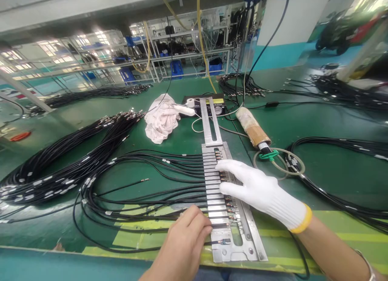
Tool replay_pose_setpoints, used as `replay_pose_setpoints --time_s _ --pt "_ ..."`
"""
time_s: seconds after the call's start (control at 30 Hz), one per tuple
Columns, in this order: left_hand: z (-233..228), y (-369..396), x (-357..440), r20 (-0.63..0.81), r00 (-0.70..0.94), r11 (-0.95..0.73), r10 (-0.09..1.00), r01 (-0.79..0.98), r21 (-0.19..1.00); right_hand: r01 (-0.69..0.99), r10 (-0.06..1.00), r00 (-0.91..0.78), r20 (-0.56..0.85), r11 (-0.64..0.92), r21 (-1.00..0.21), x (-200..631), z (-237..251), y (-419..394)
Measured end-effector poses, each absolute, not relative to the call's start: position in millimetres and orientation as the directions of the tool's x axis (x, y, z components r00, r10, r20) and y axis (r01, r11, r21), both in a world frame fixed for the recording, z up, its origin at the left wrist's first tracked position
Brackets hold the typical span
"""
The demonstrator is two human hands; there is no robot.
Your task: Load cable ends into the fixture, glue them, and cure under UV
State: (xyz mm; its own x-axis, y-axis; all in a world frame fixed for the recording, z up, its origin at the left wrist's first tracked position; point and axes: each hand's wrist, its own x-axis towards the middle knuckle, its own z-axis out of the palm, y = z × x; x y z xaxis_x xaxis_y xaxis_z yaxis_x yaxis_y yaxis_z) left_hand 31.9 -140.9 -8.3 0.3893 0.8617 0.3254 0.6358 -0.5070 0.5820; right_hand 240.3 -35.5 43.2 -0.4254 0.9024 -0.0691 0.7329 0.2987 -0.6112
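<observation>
Along the lower edge of the frame, the green tabletop (184, 140) carries yellow-green strips (339, 221). Farther in, a thick bundle of black cables (69, 151) with white tags sprawls across the left, and another cable bundle (333, 210) curves along the right edge. Past the middle lie a crumpled pale pink cloth (160, 121), a black box (197, 108) with a round gauge, and a tan-wrapped cylinder (253, 127) ending in a green fitting (269, 155). Beyond the tabletop, metal racks hold blue bins (176, 68), left of a white wall with a teal lower band (281, 54).

At the center, the slotted metal fixture (215, 192) is silver and toothed like a comb. Black cables (178, 159) loop in from the left and lie in its slots, their small coppery ends showing at the right. The bare left hand (189, 236) pinches one cable at the fixture's left edge, low in the frame. The right hand (257, 188), in a white knit glove with a yellow cuff, rests over the slots, thumb and forefinger spread apart. The two hands are near each other, not touching.
</observation>
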Motion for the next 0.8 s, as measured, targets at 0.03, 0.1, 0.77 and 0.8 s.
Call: replay_pose_setpoints --time_s 0.03,0.1,0.77,0.8 --pt "-10.1 -140.2 33.3 0.332 0.424 -0.538 0.843 0.648 0.539 0.733 0.903 -0.425 -0.065 0.300 -0.611 240.6 43.1 -35.7" --pt "-12.1 -139.3 36.2 0.351 0.475 -0.590 0.807 0.664 0.459 0.736 0.907 -0.417 -0.065 0.295 -0.609 240.8 43.7 -36.4" --pt "-15.6 -137.6 43.0 0.428 0.504 -0.639 0.750 0.718 0.274 0.740 0.906 -0.422 -0.033 0.322 -0.591 243.0 46.8 -41.4" --pt "-16.8 -137.3 43.0 0.430 0.506 -0.643 0.748 0.714 0.278 0.726 0.900 -0.435 -0.008 0.346 -0.594 243.7 46.4 -41.5"
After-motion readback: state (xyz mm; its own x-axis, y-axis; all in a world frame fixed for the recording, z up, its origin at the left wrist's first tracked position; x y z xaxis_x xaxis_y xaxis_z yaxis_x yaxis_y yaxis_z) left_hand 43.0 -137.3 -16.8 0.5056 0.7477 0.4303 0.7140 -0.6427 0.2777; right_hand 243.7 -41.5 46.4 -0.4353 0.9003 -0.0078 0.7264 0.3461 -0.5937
